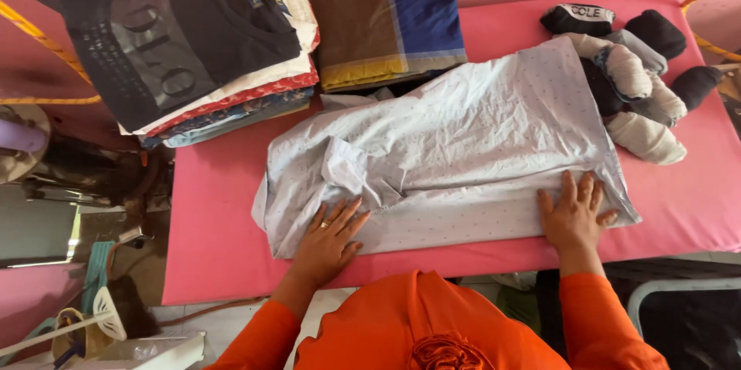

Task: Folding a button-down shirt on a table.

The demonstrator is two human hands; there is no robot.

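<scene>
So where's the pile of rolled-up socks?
In the head view, the pile of rolled socks sits at the far right of the pink table, just past the right end of the pale blue shirt and beyond the right hand.

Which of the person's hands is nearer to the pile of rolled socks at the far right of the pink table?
The right hand. It presses the pale blue shirt just below the pile of rolled socks; the left hand lies flat on the shirt's opposite end.
</scene>
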